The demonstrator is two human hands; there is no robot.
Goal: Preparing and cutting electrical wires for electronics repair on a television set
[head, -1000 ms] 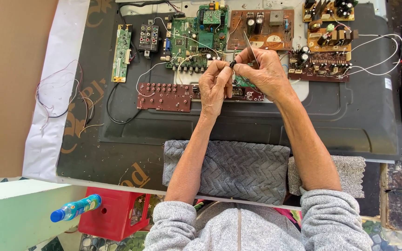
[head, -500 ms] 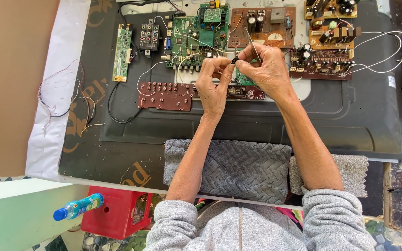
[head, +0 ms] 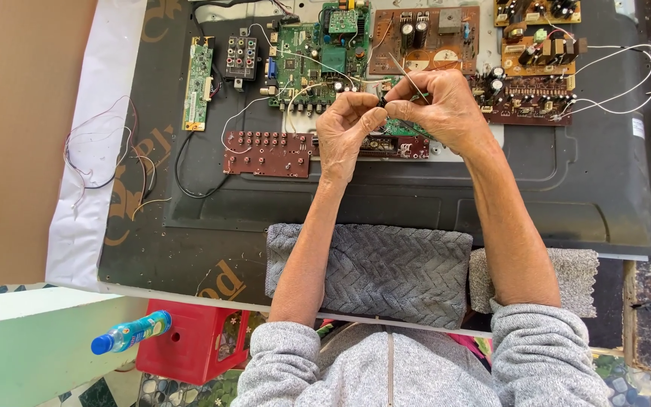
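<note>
Both my hands meet above the circuit boards on a black television back panel (head: 566, 173). My left hand (head: 349, 128) pinches a small dark part (head: 380, 97) at the end of a white wire between thumb and forefinger. My right hand (head: 440, 105) touches the same part with its fingertips and grips a thin metal tool (head: 407, 75) that points up and to the left. Under the hands lie a green main board (head: 314, 60) and a dark red board with a row of jacks (head: 265, 153). What the fingertips do to the part is hidden.
A brown board with capacitors (head: 431, 38) and more boards with looping white wires (head: 619, 75) lie at the back right. A narrow green board (head: 199, 83) lies left. My forearms rest on grey knitted cloth (head: 386, 264). A red crate (head: 190, 339) and blue bottle (head: 129, 333) sit below.
My hands stay joined over the boards. The right hand has drifted a little to the right and up, and the fingers have shifted on the small part.
</note>
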